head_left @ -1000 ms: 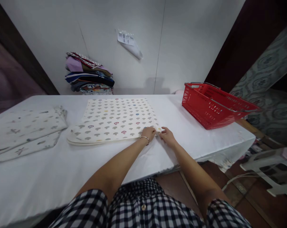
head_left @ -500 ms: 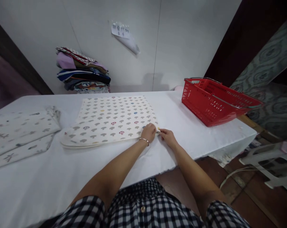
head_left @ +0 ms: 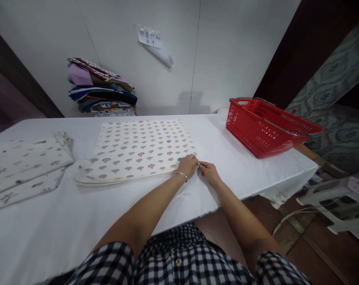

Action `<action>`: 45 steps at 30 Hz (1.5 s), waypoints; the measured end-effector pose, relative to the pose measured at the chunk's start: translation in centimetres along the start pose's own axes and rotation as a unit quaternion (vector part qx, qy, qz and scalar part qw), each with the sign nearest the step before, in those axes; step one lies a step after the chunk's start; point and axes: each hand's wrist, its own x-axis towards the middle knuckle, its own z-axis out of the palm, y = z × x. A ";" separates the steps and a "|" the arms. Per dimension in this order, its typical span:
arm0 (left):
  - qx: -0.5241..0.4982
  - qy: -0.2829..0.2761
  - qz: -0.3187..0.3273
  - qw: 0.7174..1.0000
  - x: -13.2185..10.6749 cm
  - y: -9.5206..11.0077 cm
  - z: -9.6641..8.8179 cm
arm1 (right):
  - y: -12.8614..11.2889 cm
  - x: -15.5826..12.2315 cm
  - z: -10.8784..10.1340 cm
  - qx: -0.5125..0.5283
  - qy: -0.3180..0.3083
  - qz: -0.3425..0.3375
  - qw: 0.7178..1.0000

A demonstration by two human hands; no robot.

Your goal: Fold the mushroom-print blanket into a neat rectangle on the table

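A cream cloth [head_left: 143, 148] printed with small mushrooms lies folded in layers on the white-covered table [head_left: 155, 209]. At its near right corner, my left hand [head_left: 188, 165] is closed, with its fingers curled on the fabric. Close beside it, my right hand [head_left: 209, 173] pinches the tip of that same corner between thumb and fingers. The corner is mostly hidden by my fingers. The cloth's near edge shows more than one layer and curves at the left end.
Another pale printed cloth [head_left: 27, 166] lies loosely folded at the left. A stack of folded fabrics [head_left: 103, 87] stands by the wall at the back. The red basket [head_left: 265, 126] sits on the right of the table. A white plastic stool [head_left: 336, 206] is on the floor at right.
My left hand has shifted slightly right, closer to my right hand at the cloth's corner. Otherwise only the view has moved a little.
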 end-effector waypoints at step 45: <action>0.079 -0.058 -0.023 0.995 0.3 0.2 -0.6 | 0.7 -0.3 0.6 -0.009 0.091 -0.065 0.994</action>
